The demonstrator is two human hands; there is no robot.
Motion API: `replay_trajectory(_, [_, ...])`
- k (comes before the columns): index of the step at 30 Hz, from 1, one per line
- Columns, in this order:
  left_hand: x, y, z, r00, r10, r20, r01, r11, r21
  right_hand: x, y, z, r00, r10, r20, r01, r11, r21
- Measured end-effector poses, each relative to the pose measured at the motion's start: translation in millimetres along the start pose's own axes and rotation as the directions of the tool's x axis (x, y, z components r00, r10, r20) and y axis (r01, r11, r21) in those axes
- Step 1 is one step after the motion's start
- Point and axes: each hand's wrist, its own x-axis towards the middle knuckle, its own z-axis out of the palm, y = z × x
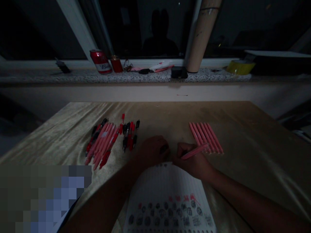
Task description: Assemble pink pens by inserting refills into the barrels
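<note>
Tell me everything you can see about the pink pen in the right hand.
The pink pen is a slim, plain stick that looks like plastic, pink along its whole visible length. The right hand grips its lower end, so the tip is hidden; the rest slants up to the right. It sits just above the top edge of the white notebook, and its free end reaches the row of pink pens on the table.

The pink pen (194,151) lies slantwise in a writing grip, its tip low at the left over the top edge of the notebook (170,197), its tail rising to the right. The notebook is white, lined and spiral-bound (scribbles in red and black crowd its near half), lying flat. A small dark pen cap (164,149) sits pinched just left of the pen's tip, above the notebook's top edge.
</note>
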Motion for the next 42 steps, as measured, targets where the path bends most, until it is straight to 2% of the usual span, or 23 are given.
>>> replay_trajectory(5, [0.0,-0.7,0.7,1.000,0.006,0.010,-0.006,1.000,-0.010,0.9,0.9,2.1,0.998,-0.060,-0.033,0.059,0.997,-0.043])
replay_trajectory(9, [0.7,-1.6,1.6,1.000,0.011,0.009,-0.011,1.000,-0.011,2.4,-0.7,4.6,0.997,-0.077,-0.009,0.076,0.995,-0.067])
replay_trajectory(15, [-0.2,-2.0,2.5,1.000,0.014,-0.006,-0.014,1.000,0.000,2.5,-0.7,4.0,0.999,-0.044,-0.029,0.043,0.997,-0.060])
replay_trajectory(22, [0.5,-1.7,1.8,1.000,0.008,0.002,-0.008,1.000,-0.012,0.7,-1.7,3.9,0.999,-0.053,0.008,0.053,0.995,-0.079])
replay_trajectory(27, [0.6,-0.9,1.0,1.000,0.005,0.004,-0.005,1.000,-0.007,0.1,-0.9,3.8,1.000,-0.011,0.005,0.012,0.999,-0.039])
replay_trajectory(31, [0.1,-0.8,1.2,1.000,0.000,0.007,0.000,1.000,-0.022,0.2,-3.7,3.1,0.999,-0.038,0.036,0.040,0.997,-0.059])
replay_trajectory(36, [-0.5,-1.8,2.0,1.000,0.001,0.006,-0.001,1.000,-0.009,0.3,-1.5,1.6,1.000,-0.019,0.005,0.019,0.998,-0.054])
replay_trajectory(42, [-0.2,-1.5,1.3,1.000,0.000,0.008,0.000,1.000,-0.015,-0.5,0.8,2.7,0.999,-0.052,-0.007,0.052,0.998,-0.048])
